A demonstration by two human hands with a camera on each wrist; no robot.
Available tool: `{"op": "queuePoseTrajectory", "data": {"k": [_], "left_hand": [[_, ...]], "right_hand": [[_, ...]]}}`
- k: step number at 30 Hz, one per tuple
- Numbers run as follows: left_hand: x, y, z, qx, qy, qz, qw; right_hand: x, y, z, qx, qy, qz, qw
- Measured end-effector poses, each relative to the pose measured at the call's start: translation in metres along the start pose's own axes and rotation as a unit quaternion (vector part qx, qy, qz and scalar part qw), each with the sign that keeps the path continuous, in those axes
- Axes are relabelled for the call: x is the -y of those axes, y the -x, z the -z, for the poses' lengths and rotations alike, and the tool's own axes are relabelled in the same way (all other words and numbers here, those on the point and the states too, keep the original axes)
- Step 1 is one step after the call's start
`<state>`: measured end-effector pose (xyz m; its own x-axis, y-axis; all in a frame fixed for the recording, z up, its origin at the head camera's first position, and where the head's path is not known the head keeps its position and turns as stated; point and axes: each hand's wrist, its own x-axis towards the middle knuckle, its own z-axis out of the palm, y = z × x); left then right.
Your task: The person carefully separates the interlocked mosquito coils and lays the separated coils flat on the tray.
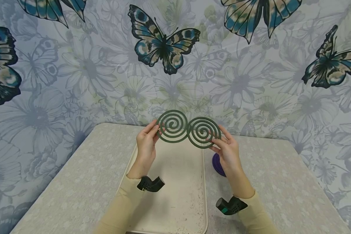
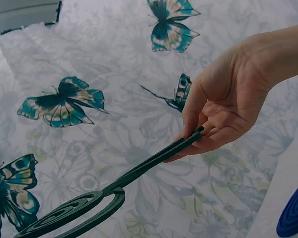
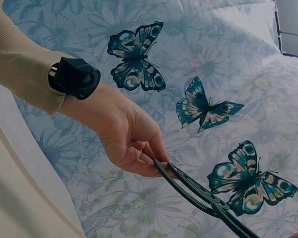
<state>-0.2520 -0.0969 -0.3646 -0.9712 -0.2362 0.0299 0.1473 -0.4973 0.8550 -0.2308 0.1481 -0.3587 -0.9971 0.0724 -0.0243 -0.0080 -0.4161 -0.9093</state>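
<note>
Two green mosquito coils are held up side by side above the tray, touching or overlapping where their rims meet. My left hand [image 1: 146, 144] pinches the outer edge of the left coil [image 1: 173, 123] between thumb and fingers. At the far edge of the right coil [image 1: 203, 132], my right hand [image 1: 227, 149] grips with thumb and fingers. The left wrist view shows the right hand [image 2: 233, 99] and both coils nearly edge-on. Seen from the right wrist, the left hand [image 3: 131, 136] pinches its coil's rim. Whether the coils are interlocked I cannot tell.
Beneath the hands lies a cream tray [image 1: 181, 191] with dark specks along its right side. A purple spiral coil [image 1: 218, 165] rests right of the tray, partly hidden by the right hand. The table [image 1: 269, 182] meets a butterfly-printed cloth backdrop [image 1: 99, 81].
</note>
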Motion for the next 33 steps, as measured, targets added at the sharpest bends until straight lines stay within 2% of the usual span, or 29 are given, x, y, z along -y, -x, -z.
{"op": "queuePoseTrajectory", "data": {"k": [8, 15, 21, 25, 29, 33], "left_hand": [[0.0, -0.005, 0.003, 0.02, -0.027, 0.01, 0.9994], [-0.002, -0.008, 0.006, 0.051, -0.063, 0.021, 0.9965], [-0.003, -0.012, 0.012, 0.081, -0.13, 0.021, 0.988], [-0.004, -0.013, 0.014, 0.094, -0.16, 0.017, 0.9824], [-0.003, -0.015, 0.014, 0.081, -0.157, 0.026, 0.984], [0.001, -0.021, 0.017, 0.05, -0.142, 0.041, 0.9877]], "right_hand": [[0.002, -0.003, 0.003, -0.01, -0.021, -0.001, 1.0], [0.006, -0.005, 0.006, -0.013, -0.04, -0.01, 0.999], [0.009, -0.007, 0.01, -0.018, -0.034, -0.008, 0.999], [0.013, -0.009, 0.016, -0.042, -0.042, 0.01, 0.998], [0.015, -0.01, 0.018, -0.053, -0.051, 0.016, 0.997], [0.013, -0.012, 0.016, -0.05, -0.049, 0.016, 0.997]]}}
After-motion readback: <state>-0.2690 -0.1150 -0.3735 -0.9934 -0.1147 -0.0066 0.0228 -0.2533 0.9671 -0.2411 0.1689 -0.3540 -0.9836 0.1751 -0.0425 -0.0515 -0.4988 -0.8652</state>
